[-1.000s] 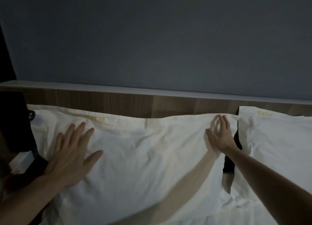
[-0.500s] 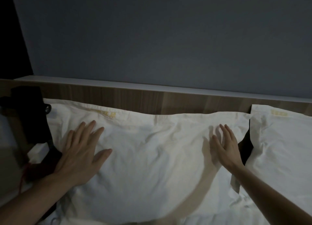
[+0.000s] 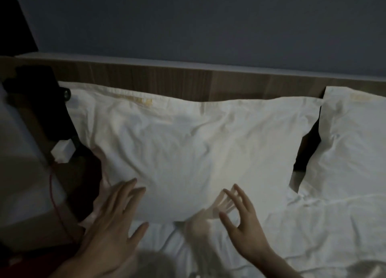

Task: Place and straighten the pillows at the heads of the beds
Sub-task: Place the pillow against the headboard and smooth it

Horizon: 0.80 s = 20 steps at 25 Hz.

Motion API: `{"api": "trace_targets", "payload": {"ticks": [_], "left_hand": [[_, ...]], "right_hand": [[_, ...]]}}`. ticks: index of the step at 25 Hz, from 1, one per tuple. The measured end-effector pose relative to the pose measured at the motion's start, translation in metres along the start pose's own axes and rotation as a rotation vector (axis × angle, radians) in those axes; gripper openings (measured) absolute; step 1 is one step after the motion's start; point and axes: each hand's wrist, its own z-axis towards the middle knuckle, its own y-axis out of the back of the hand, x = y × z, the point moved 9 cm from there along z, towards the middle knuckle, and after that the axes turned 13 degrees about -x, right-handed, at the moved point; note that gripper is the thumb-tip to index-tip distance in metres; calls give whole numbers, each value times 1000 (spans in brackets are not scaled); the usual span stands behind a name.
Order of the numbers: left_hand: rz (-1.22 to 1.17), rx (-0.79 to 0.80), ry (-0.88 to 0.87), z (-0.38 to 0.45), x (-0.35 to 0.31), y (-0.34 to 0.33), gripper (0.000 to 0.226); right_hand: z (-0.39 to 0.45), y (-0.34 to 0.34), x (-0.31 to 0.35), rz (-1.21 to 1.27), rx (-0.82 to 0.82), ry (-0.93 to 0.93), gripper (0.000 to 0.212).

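**Two hands drop to the near edge of the pillow**

Two white pillows lie along the wooden headboard [image 3: 188, 77] in the head view, the only view given. The larger pillow [image 3: 188, 144] lies with its far edge against the headboard, wrinkled across the middle. The second pillow [image 3: 351, 135] sits to its right, also against the headboard, with a dark gap between the two.

Half a second ago both hands lay flat high on the larger pillow, the left one near its left end and the right one by its right edge. Now both are at the near edge of that pillow, closer together. The left hand [image 3: 112, 227] has its fingers straight and spread, the fingertips on the pillow's lower left part. The right hand [image 3: 244, 221] is blurred, its fingers spread and loosely bent over the near edge, holding nothing; whether it touches the fabric I cannot tell.

White bedding [image 3: 313, 231] lies crumpled nearer the camera than the pillows. A dark object [image 3: 39, 102] stands just left of the larger pillow, at the headboard's left end.
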Motion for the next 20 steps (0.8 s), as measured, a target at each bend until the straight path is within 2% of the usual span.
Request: {"api": "trace_targets", "payload": {"ticks": [4, 6, 7, 10, 13, 16, 20], "left_hand": [[-26, 288, -45, -68, 4, -35, 75], [7, 444, 28, -101, 26, -48, 77], [-26, 510, 80, -118, 40, -55, 78], [-77, 583, 20, -160, 63, -71, 89], [-59, 607, -101, -175, 74, -76, 89], [-116, 585, -153, -171, 71, -79, 85], [-184, 645, -105, -166, 80, -76, 78]], "right_hand": [[-92, -66, 2, -14, 220, -58, 70], [-145, -106, 5, -101, 357, -105, 83], [-168, -120, 7, -214, 353, -107, 84], [-199, -138, 20, -366, 207, -60, 71], [-206, -158, 1, -454, 202, -147, 68], [-205, -159, -8, -510, 173, -87, 69], [-197, -166, -9, -627, 220, -165, 67]]}}
